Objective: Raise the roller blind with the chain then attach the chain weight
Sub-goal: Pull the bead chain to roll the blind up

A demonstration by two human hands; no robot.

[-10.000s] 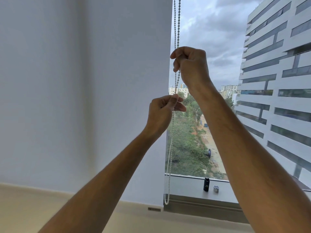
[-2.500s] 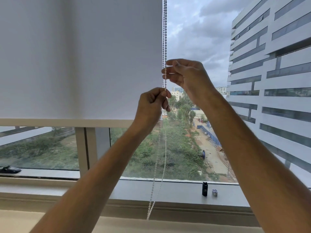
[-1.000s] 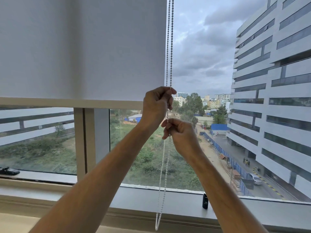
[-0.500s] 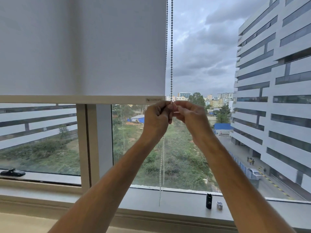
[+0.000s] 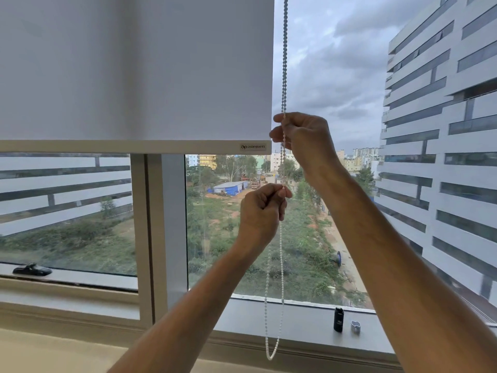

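Beaded chain point(image 5: 284, 63) pinched in both hands point(image 5: 304, 135), left point(image 5: 262, 208) lower; it could slip and drop the blind point(image 5: 134, 68).

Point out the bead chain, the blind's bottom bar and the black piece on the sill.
bead chain point(image 5: 284, 63), head view, strands above the hands
bottom bar point(image 5: 134, 146), head view, mid-length
black piece point(image 5: 338, 319), head view, its body

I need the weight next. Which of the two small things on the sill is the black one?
The taller black cylinder, left of the smaller grey piece.
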